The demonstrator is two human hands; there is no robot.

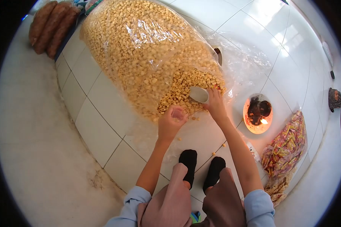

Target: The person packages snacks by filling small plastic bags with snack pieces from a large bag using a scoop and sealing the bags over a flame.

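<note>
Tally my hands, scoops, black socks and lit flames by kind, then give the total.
Hands: 2, the left hand and right hand
Scoop: 1
Black socks: 2
Lit flame: 1
Total: 6

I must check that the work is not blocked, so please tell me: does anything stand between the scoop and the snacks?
Nothing visible does. The right hand holds the scoop at uncovered snacks; the clear bag covers those farther back. The left hand is off to the side.
</note>
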